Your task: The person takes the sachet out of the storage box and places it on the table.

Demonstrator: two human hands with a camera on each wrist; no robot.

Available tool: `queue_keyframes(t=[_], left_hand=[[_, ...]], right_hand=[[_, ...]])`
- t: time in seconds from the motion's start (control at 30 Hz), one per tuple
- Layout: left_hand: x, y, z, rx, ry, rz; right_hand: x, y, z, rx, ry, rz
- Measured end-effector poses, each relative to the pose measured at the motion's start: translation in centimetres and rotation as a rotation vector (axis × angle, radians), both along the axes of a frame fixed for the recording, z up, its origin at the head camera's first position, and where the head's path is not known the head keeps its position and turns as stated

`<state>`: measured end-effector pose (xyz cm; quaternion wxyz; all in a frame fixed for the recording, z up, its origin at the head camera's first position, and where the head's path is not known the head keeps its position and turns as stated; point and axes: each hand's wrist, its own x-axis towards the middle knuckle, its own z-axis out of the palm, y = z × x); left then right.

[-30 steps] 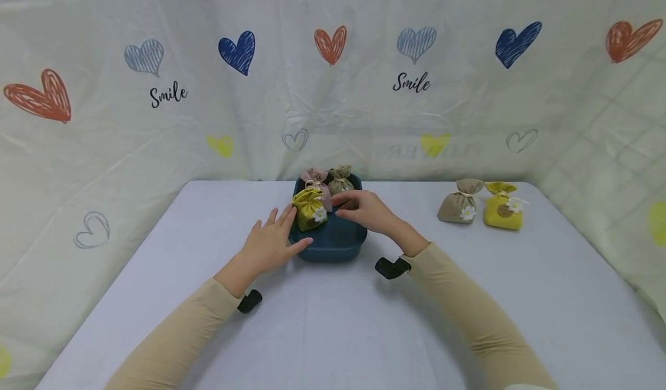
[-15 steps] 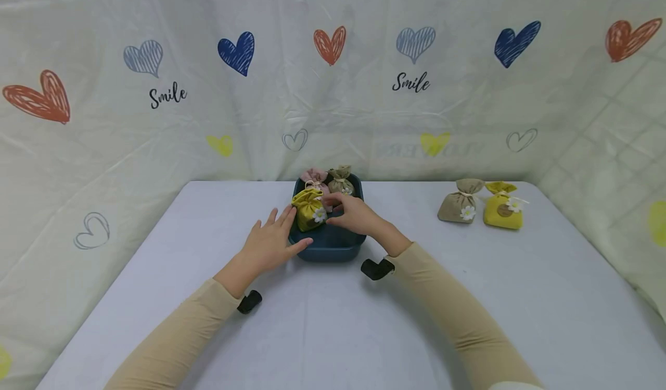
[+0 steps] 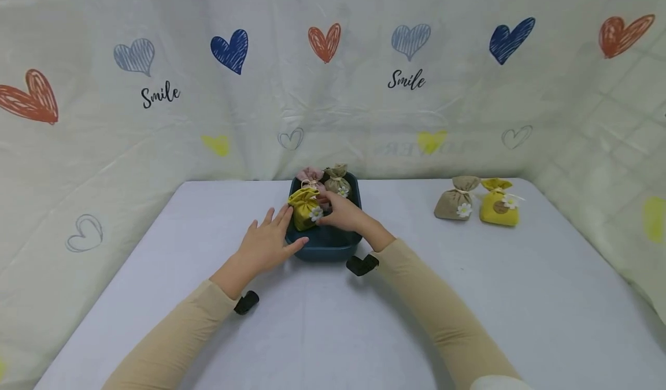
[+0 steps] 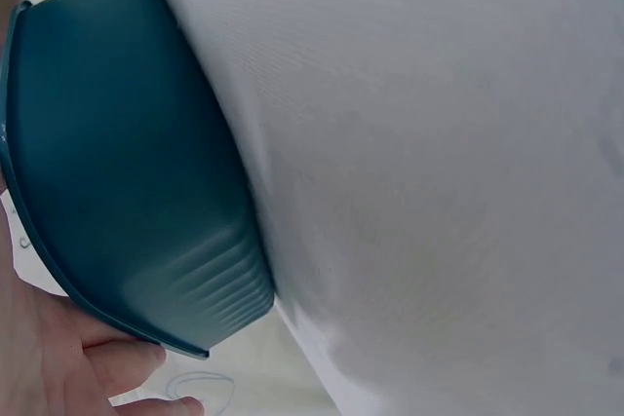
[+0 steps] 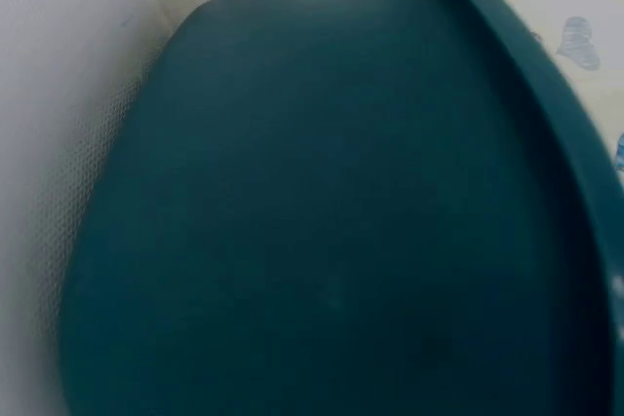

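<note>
In the head view, a dark teal plastic basin [image 3: 325,253] holds three small drawstring pouches: a pink one [image 3: 310,174] and a tan one [image 3: 338,182] at the back, and a yellow one [image 3: 303,211] with a white flower in front. My right hand [image 3: 343,212] reaches over the basin and grips the yellow pouch's right side, thumb by the flower and fingers behind. My left hand [image 3: 265,242] rests along the basin's left rim, its fingers extended. The left wrist view shows fingers [image 4: 127,362] at the rim; the basin wall [image 5: 322,192] fills most of the right wrist view.
Towards the table's back right stand another tan pouch [image 3: 456,199] and another yellow pouch [image 3: 499,203], side by side, each with a white flower. A pale curtain [image 3: 359,107] printed with hearts hangs behind the white table [image 3: 322,320].
My right hand has moved left from beside the tan pouch in the basin to the yellow pouch. My left hand stays at the rim. The head view has shifted slightly.
</note>
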<state>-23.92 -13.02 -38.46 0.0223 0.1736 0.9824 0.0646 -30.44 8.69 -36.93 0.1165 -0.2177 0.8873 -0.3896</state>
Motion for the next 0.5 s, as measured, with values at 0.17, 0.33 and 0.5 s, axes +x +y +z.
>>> queue_keyframes(t=[0.17,0.33,0.5], left_hand=[[0.18,-0.19,0.13,0.01,0.005,-0.008],[0.15,-0.15,0.14,0.018,0.002,-0.01],[0.18,-0.16,0.19,0.02,0.008,-0.013]], right_hand=[[-0.31,-0.46,0.11,-0.021,0.006,0.01],[-0.75,-0.72,-0.13,-0.02,0.035,0.03],[-1.03,-1.02,-0.5,-0.002,0.03,0.016]])
